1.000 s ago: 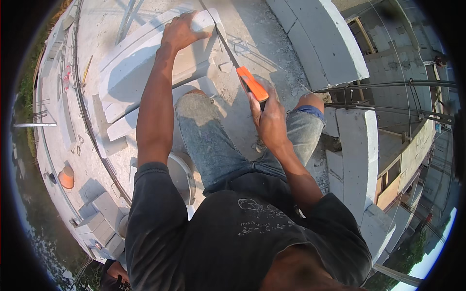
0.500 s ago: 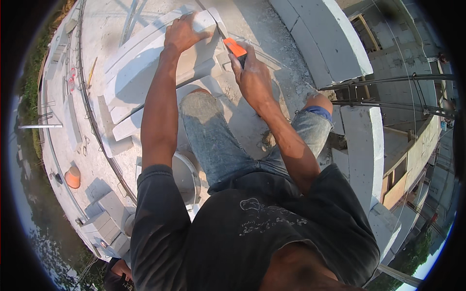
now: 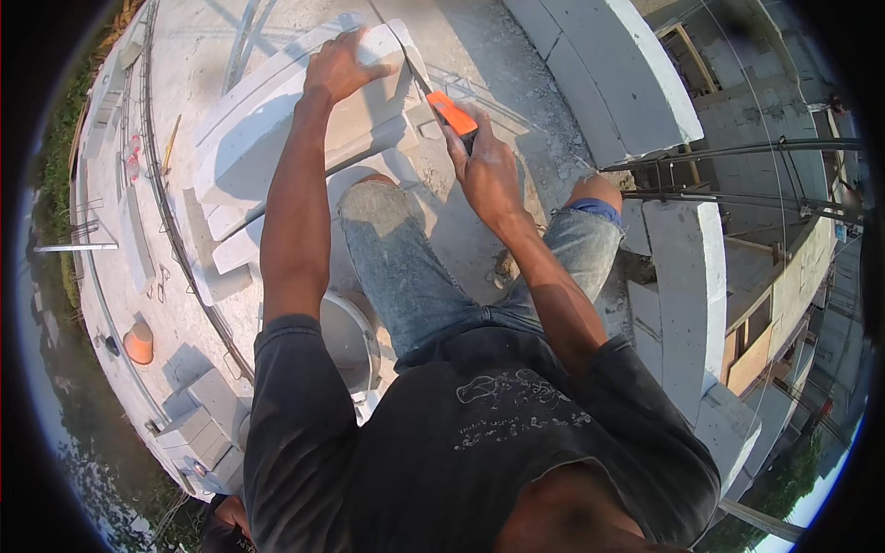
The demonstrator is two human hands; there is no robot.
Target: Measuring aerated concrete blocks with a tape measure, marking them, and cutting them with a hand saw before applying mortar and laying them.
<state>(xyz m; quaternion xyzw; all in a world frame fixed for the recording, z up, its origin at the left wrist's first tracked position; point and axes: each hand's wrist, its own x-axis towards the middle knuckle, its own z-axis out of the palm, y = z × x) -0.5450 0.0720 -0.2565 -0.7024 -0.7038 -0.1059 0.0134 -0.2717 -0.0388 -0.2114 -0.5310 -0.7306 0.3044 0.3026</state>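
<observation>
My left hand [image 3: 341,66] grips the top edge of a white block [image 3: 240,157] at upper centre, thumb spread to the right and fingertips over its top. Right of that, my right hand [image 3: 481,170] is closed round the orange-and-black handle [image 3: 450,112] of a hand saw. Its long blade [image 3: 418,76] runs up into a narrow line at the block's right end, beside my left thumb. More pale slabs lie beneath the block, partly hidden by my left forearm and bent knee.
Block walls [image 3: 613,83] stand at right, with rebar [image 3: 737,152] and a drop beyond. At left are an orange bucket [image 3: 138,344], rebar lengths, stacked blocks [image 3: 198,433] and the slab's edge. A grey bucket [image 3: 348,341] is beside my left thigh. Part of another person shows at lower left [image 3: 221,521].
The saw and my right hand moved forward along the cut, up and left, then slightly back toward me. My left hand stays on the block, shifting only slightly in view.
</observation>
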